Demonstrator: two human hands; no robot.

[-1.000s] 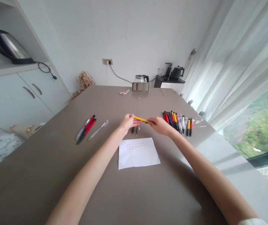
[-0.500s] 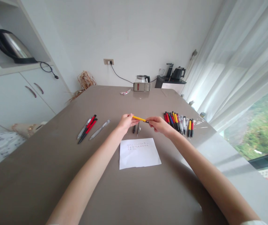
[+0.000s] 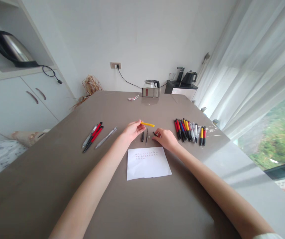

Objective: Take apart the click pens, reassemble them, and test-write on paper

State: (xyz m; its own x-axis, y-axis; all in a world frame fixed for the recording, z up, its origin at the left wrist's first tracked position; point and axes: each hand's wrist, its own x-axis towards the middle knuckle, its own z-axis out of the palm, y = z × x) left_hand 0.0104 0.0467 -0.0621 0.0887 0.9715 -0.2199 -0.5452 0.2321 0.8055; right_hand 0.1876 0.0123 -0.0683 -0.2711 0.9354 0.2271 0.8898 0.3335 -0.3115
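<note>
My left hand (image 3: 132,130) pinches one end of a yellow pen barrel (image 3: 148,124), held level just above the brown table (image 3: 57,172). My right hand (image 3: 165,138) has come down to the table surface, its fingers closed on a small black pen part (image 3: 155,134). Between the hands lie two small dark pen pieces (image 3: 144,136) on the table. A white sheet of paper (image 3: 147,163) with a few lines of writing lies just in front of both hands.
A row of several red, yellow, blue and clear pens (image 3: 189,128) lies to the right of my right hand. Several red, black and clear pens (image 3: 96,135) lie to the left. A phone-like device (image 3: 151,92) and a kettle (image 3: 151,83) stand at the far edge.
My right hand has pulled away from the yellow barrel, taking a small black part off it, and dropped to the table. My left hand still holds the barrel.
</note>
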